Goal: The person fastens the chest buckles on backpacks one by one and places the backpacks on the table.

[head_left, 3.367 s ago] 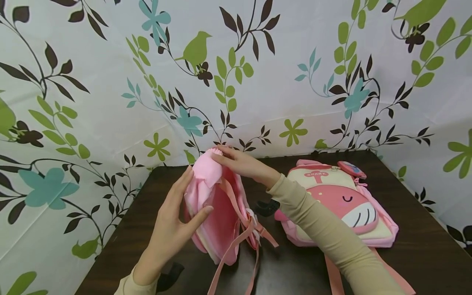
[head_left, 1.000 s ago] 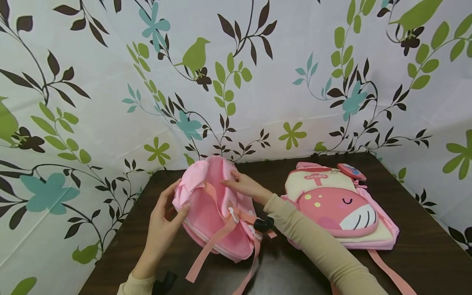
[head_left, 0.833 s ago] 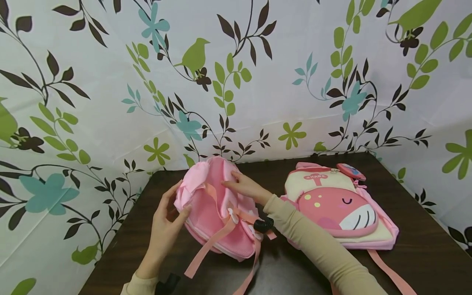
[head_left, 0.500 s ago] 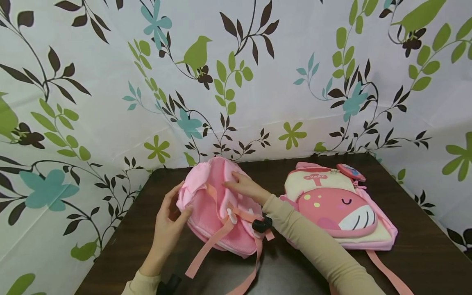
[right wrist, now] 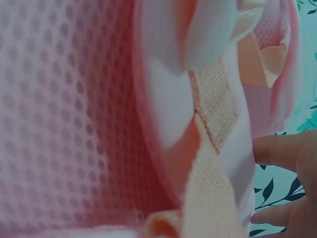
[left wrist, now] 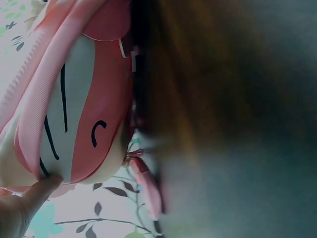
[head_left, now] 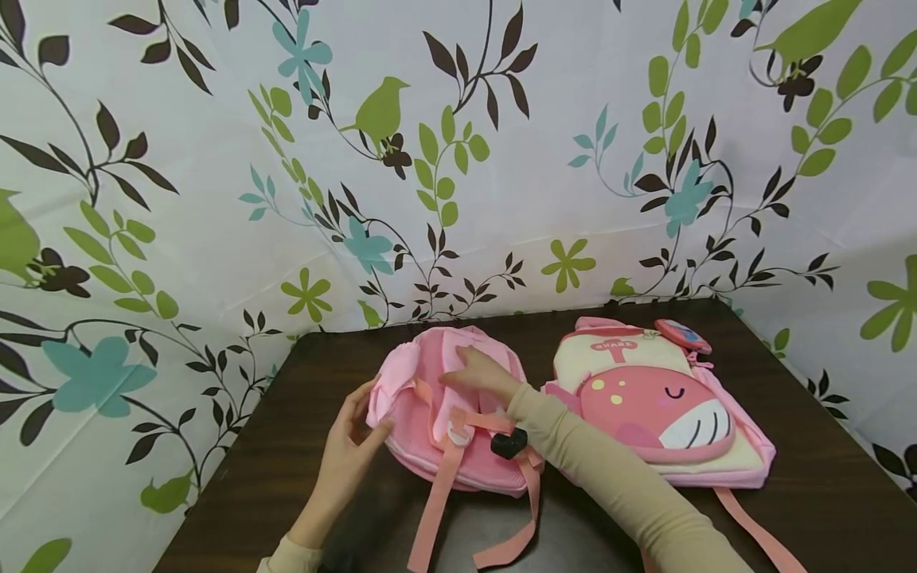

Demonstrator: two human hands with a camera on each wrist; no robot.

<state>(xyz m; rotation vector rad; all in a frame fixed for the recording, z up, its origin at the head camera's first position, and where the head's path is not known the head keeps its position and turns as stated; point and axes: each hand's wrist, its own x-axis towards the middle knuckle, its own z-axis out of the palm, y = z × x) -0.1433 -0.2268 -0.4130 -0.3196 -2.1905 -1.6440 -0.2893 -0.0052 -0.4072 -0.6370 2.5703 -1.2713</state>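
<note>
A pink backpack (head_left: 469, 469) sits tilted on the table, its mesh back and shoulder straps facing me. My left hand (head_left: 349, 446) grips its left edge, thumb on the near side and fingers behind. In the left wrist view, a fingertip touches the backpack's front, which has a whale face (left wrist: 94, 114). My right hand (head_left: 483, 374) holds the padded shoulder strap (head_left: 450, 402) near the top. Its fingertips meet the strap's edge in the right wrist view, close to a stitched webbing patch (right wrist: 218, 106). Two loose webbing ends (head_left: 437, 509) hang toward me.
A second backpack (head_left: 659, 398), cream and pink with a whale face, lies front up at the right, under my right forearm. A small pouch (head_left: 683, 334) hangs from its top. The dark wooden table (head_left: 265, 446) ends at a patterned cloth wall (head_left: 501, 199).
The backpack has turned from edge-on to show its back and has come lower and slightly right. My right hand has moved from its top to the shoulder strap; the left hand follows.
</note>
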